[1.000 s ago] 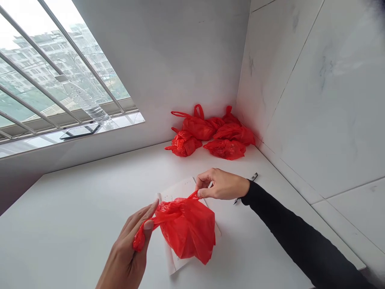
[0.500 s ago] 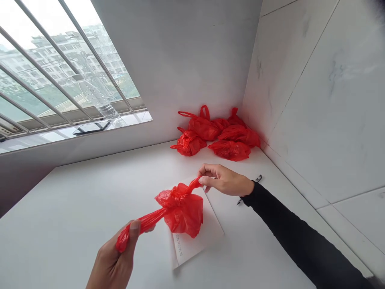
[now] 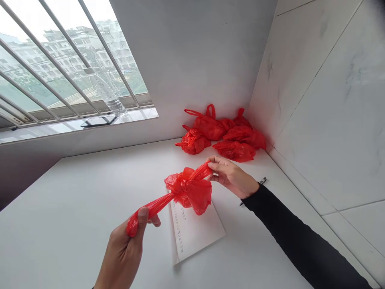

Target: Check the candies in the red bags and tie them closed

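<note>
A red plastic bag [image 3: 197, 194] hangs between my two hands, its neck twisted into a knot. My left hand [image 3: 128, 241] is closed round one long, stretched handle, with the handle's end bunched beside the thumb. The shorter handle is pinched between the thumb and fingers of my right hand [image 3: 230, 176]. Under the bag lies a sheet of white paper [image 3: 201, 237] with handwritten columns of numbers; the bag covers its upper part. A pen [image 3: 262, 180] lies behind my right wrist, mostly hidden.
Several red plastic bags [image 3: 209, 127] are piled in the far corner of the white table [image 3: 99, 188], against the wall. On the window sill stand a clear water bottle [image 3: 106, 94] and a flat dark device [image 3: 98, 121]. A tiled wall [image 3: 319, 132] borders the right side.
Both hands have lifted the bag, uncovering more of the written numbers. The shorter handle is drawn out a little further by my right hand. The view has shifted slightly left.
</note>
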